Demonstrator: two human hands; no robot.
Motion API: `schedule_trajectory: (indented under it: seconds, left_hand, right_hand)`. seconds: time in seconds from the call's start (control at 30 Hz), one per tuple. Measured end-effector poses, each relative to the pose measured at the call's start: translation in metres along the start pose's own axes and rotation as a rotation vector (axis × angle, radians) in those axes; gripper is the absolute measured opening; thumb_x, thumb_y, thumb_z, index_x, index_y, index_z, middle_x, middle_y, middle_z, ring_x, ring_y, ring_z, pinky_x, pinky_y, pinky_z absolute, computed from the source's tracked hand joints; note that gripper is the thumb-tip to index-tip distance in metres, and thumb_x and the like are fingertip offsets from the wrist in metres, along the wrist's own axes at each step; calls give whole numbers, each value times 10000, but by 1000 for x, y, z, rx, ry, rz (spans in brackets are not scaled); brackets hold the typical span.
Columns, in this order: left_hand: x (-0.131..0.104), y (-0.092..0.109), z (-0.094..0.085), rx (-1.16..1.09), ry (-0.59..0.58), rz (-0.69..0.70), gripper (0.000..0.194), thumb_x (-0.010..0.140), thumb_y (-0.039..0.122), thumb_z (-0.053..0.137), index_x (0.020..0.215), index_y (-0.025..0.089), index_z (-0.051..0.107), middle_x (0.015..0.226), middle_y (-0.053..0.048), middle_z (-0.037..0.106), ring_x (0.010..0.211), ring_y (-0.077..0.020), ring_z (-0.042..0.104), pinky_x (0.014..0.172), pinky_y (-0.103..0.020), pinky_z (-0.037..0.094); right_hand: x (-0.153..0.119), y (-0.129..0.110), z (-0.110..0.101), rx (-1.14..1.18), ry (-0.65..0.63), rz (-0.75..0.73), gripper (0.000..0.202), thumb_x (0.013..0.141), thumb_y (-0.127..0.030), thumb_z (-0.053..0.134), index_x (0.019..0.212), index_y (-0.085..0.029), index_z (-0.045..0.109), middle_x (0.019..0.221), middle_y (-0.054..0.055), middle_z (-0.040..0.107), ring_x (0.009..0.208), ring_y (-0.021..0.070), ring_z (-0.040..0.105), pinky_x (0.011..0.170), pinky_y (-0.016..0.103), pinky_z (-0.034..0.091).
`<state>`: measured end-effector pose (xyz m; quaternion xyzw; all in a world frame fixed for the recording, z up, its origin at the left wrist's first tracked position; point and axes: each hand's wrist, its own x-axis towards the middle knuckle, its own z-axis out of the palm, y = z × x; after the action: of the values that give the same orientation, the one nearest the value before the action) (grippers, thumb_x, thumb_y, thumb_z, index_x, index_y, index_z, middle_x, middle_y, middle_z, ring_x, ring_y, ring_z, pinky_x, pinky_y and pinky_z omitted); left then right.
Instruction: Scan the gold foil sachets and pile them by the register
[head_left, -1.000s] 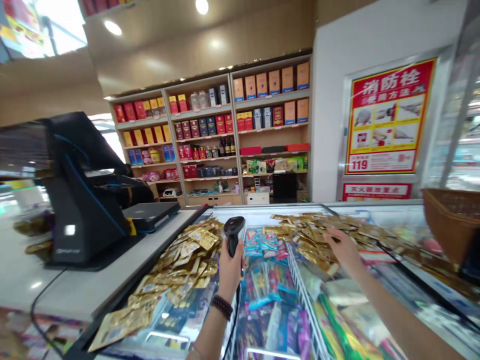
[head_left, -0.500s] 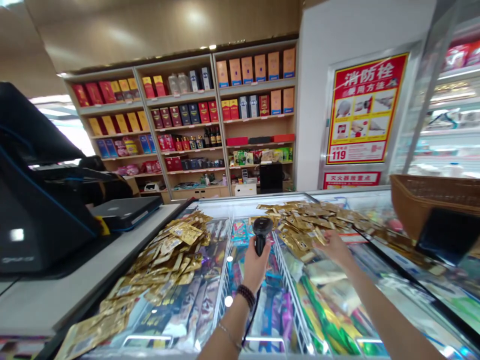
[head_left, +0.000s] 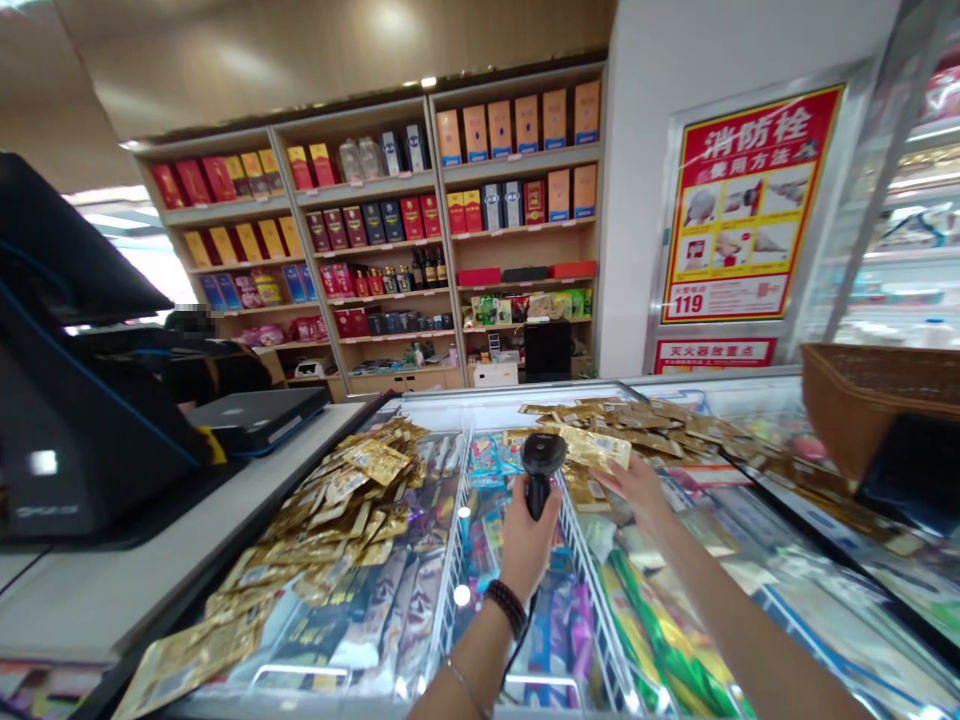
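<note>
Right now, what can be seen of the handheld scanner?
The handheld scanner looks like black plastic: a broad rounded head on a narrower handle. The left hand grips the handle, head uppermost, above the packaged goods. A dark cord runs beside the wrist. A gold packet is beside its head; contact is unclear.

The packets [head_left: 346, 510] look like glossy, crinkled foil, the scanner [head_left: 543, 460] smooth plastic.
</note>
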<state>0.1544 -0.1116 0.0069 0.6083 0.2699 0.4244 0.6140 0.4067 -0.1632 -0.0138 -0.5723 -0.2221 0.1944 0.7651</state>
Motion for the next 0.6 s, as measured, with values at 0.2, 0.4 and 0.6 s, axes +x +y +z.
schedule_trajectory:
  seconds: [0.2, 0.4, 0.6]
  left_hand:
    - [-3, 6, 0, -14, -81, -29, 717, 890, 897, 917, 1172, 298, 641, 596, 133, 514, 487, -163, 534, 542, -282, 487]
    - [-4, 4, 7, -76, -138, -51, 808, 824, 991, 917, 1123, 294, 637, 636, 136, 549, 433, -114, 475, 492, -260, 489]
    - [-8, 4, 13, -89, -222, -68, 806, 839, 946, 941, 1190, 277, 659, 648, 137, 545, 449, -108, 480, 493, -252, 486]
  right_hand:
    - [1, 9, 13, 80, -18, 40, 352, 774, -391, 1058, 855, -307, 726, 845, 20, 881, 1006, 370, 977, 1216, 623, 746]
    - [1, 7, 9, 77, -63, 63, 302, 830, -342, 1021, 881, -317, 724, 976, 45, 929, 1149, 387, 968, 1271, 635, 712]
    - [-3, 2, 9, 15, -119, 50, 313, 854, -402, 1036, 868, -338, 730, 948, 45, 928, 1148, 387, 955, 1272, 629, 709]
